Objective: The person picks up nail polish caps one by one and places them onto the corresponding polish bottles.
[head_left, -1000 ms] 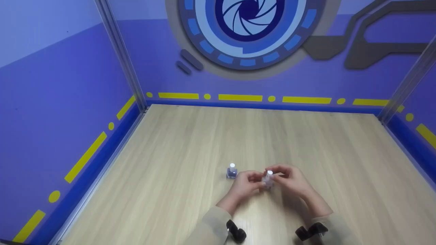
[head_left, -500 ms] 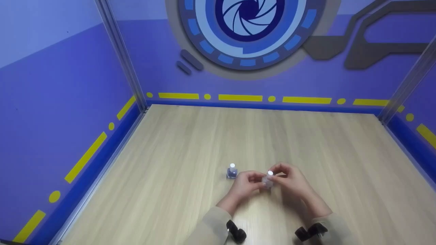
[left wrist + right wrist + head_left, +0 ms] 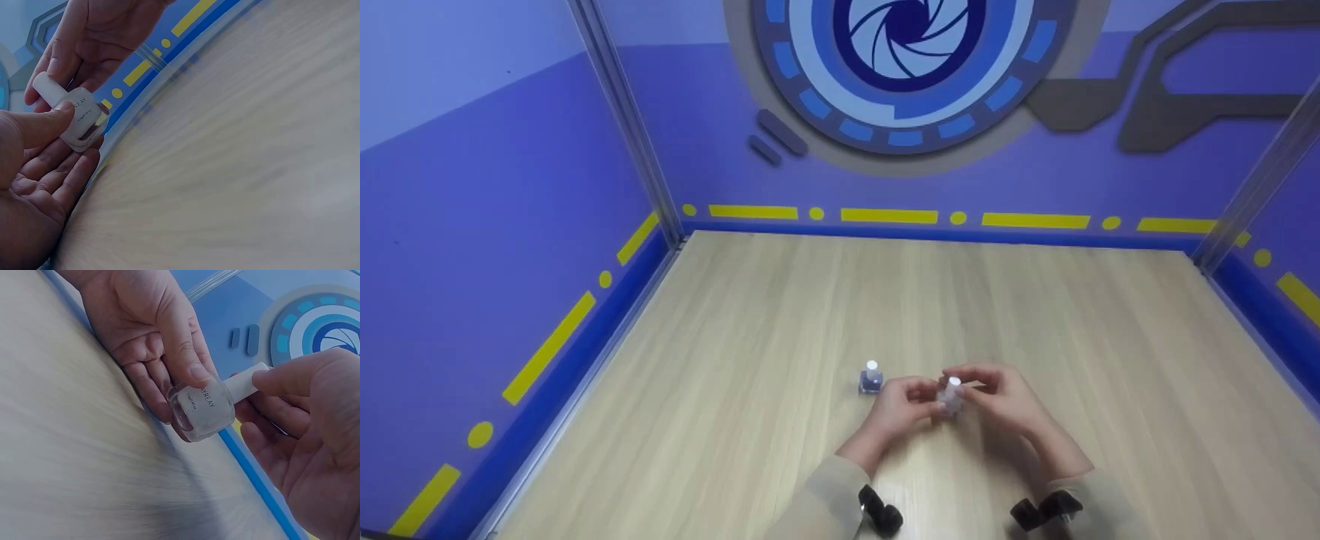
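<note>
A small glass nail polish bottle (image 3: 203, 410) with a white cap (image 3: 247, 384) is held between both hands over the table. My left hand (image 3: 901, 405) pinches the glass body, thumb on the printed label, as the left wrist view also shows. On the cap, the thumb and fingers of my right hand (image 3: 1003, 395) pinch from the other side. The bottle looks whitish, with a dark residue low in the glass. A second nail polish bottle (image 3: 871, 381), dark with a white cap, stands upright just left of my left hand.
The light wooden table (image 3: 780, 322) is bounded by a blue back wall (image 3: 705, 135) and a blue left wall (image 3: 495, 247). A metal post (image 3: 630, 120) rises at the back left corner. Black wrist mounts (image 3: 880, 511) sit at both sleeves.
The right hand's fingers shift around the cap: half a second ago they drew in to the right, now they reach forward around it again. The left hand and the second bottle stay put.
</note>
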Demonstrator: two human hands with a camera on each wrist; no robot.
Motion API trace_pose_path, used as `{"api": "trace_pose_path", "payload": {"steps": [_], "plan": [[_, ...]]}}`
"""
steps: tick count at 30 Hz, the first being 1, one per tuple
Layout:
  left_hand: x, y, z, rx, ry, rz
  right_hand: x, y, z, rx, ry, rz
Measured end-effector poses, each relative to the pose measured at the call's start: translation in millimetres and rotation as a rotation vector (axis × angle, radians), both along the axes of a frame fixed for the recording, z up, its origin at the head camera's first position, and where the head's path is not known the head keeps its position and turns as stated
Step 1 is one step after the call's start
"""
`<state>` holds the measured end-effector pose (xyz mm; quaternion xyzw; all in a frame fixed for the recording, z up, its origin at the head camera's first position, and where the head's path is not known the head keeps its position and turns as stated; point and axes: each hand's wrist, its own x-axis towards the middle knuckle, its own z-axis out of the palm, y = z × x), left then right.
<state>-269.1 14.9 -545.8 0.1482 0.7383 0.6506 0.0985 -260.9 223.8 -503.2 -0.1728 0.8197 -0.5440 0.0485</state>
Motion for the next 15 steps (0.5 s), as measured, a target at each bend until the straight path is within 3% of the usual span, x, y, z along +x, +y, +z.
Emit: {"api": "trace_pose_path", "payload": {"steps": [15], "plan": [[0.2, 1.4, 0.0, 0.032, -0.025, -0.001, -0.7, -2.1, -1.0, 0.011, -0.001, -0.065]]}}
